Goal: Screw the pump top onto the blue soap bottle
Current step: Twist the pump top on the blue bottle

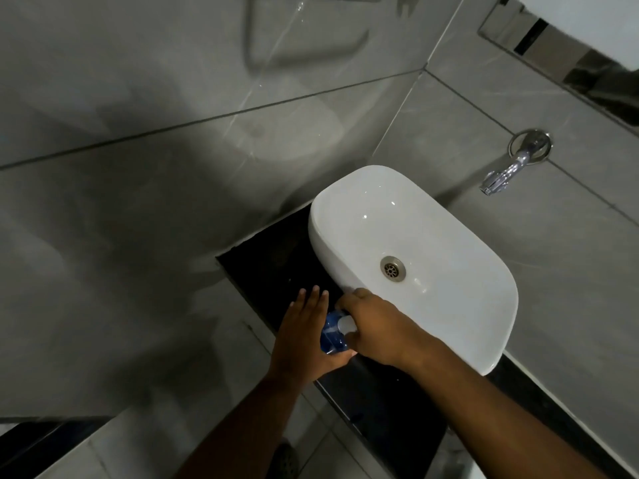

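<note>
The blue soap bottle (330,335) stands on the black counter (269,261) just left of the basin, mostly covered by both hands. My left hand (304,337) lies against its left side with the fingers stretched out flat and the palm pressed to the bottle. My right hand (377,326) is curled over the bottle's top, its fingers closed around the white pump top (346,324), of which only a small white part shows. Whether the pump sits straight on the neck is hidden.
A white oval basin (415,216) with a metal drain (392,268) sits on the counter to the right. A chrome tap (508,167) juts from the grey tiled wall. The counter's front edge runs below my wrists, with grey floor tiles beneath.
</note>
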The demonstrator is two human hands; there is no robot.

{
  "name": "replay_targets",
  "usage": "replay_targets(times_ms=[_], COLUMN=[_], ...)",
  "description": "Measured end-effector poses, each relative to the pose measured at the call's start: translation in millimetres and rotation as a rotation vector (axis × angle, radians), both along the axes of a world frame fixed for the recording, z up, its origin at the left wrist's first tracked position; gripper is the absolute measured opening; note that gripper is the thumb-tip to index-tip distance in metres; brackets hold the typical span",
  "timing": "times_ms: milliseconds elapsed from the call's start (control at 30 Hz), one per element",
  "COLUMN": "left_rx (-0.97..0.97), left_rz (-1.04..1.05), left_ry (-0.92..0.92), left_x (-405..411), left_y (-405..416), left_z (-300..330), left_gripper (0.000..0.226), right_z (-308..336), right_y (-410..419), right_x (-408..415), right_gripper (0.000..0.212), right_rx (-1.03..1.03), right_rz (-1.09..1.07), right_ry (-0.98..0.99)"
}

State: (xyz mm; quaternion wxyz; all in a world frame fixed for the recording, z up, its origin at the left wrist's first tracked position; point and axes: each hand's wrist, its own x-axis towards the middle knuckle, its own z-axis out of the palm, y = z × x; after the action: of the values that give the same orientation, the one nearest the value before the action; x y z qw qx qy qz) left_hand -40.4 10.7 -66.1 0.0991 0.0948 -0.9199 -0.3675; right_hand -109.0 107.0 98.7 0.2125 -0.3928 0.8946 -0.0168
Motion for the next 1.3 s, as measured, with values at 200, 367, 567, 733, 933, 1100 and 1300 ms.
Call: replay_targets(times_ms=[200, 367, 567, 733, 933, 1100, 1300], left_rx=[0.033, 0.031, 0.082, 0.105, 0.118, 0.120, 0.128], left_rz=[0.026, 0.021, 0.038, 0.035, 0.043, 0.042, 0.058], left_ry=[-0.003, 0.007, 0.011, 0.037, 0.021, 0.039, 0.050], left_x=[-1.3, 1.4, 0.6, 1.0, 1.2, 2.7, 2.7], left_y=[2.2, 2.4, 4.5, 5.4, 6.3, 5.7, 6.8], left_z=[-3.1, -3.5, -3.3, -5.3, -5.2, -4.8, -4.2], left_gripper=[0.115, 0.114, 0.116, 0.115, 0.115, 0.114, 0.113], right_z=[-9.9, -11.6, -15.3, -13.6, -21.2, -17.8, -18.5], right_y=[-7.6, -3.8, -3.0, 0.0, 0.6, 1.9, -2.1], right_x=[-2.5, -2.7, -3.2, -6.8, -6.0, -6.2, -7.0], right_gripper=[0.024, 0.026, 0.033, 0.032, 0.024, 0.036, 0.019], right_rx=[0.022, -0.011, 0.047, 0.020, 0.038, -0.010, 0.020], right_rz=[-0.007, -0.024, -0.031, 0.025, 0.032, 0.016, 0.023], right_ry=[0.141, 0.044, 0.145, -0.004, 0.162, 0.052, 0.134])
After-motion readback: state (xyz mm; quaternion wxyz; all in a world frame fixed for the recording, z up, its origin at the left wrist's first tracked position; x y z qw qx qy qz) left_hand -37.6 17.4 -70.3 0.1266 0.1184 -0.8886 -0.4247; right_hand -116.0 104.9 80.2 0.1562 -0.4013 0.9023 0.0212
